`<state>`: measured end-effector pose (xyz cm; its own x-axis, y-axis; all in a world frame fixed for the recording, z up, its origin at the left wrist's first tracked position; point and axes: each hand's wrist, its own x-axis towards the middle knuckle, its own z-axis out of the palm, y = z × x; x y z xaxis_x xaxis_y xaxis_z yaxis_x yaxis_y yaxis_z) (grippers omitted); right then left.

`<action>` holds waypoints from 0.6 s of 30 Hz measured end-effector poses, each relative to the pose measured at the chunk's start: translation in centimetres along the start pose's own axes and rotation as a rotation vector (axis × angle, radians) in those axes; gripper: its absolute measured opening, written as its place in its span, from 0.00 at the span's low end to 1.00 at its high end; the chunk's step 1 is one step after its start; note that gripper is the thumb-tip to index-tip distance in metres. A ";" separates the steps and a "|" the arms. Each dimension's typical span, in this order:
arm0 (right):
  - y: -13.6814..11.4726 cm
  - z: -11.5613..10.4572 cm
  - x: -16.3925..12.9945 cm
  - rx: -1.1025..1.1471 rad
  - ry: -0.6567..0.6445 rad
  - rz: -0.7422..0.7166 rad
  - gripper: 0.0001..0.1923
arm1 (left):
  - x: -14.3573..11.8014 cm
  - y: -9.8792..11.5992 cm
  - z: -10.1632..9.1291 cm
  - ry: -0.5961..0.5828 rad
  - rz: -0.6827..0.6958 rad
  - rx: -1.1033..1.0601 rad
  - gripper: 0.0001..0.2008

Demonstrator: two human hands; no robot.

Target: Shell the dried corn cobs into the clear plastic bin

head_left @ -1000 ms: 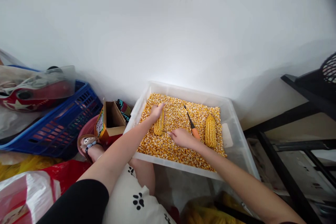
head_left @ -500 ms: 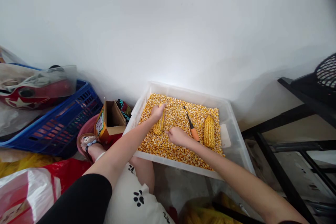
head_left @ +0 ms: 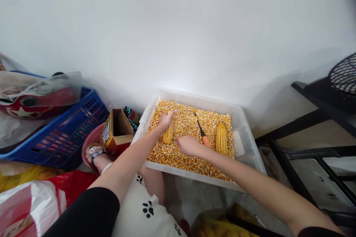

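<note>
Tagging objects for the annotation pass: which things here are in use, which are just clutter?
In use: left hand on corn cob; right hand at its lower end; kernel-filled bin.

Lying about: second cob, orange-handled tool, cardboard box, blue basket, black rack.

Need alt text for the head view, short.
A person's left hand holds a corn cob upright in a clear tub of loose kernels while the right hand pokes it with a thin tool. An orange-handled screwdriver and a second cob lie beside them.

The thin tool (head_left: 174, 140) in the right hand (head_left: 188, 145) is too small to identify.
</note>
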<state>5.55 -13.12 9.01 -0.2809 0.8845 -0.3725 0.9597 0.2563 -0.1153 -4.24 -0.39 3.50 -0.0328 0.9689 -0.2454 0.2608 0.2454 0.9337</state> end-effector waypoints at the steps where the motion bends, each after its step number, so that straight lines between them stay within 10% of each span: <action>1: -0.1 -0.1 0.1 -0.011 0.005 -0.005 0.19 | 0.0 0.0 0.0 -0.003 0.015 0.011 0.18; 18: 0.2 3.1 1.6 0.093 0.092 -0.006 0.18 | 0.0 0.1 0.2 0.020 0.077 0.135 0.19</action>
<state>5.28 -12.81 5.55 -0.2806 0.9163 -0.2857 0.9521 0.2281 -0.2035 -3.99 -0.43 3.49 -0.0269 0.9854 -0.1681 0.3904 0.1651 0.9057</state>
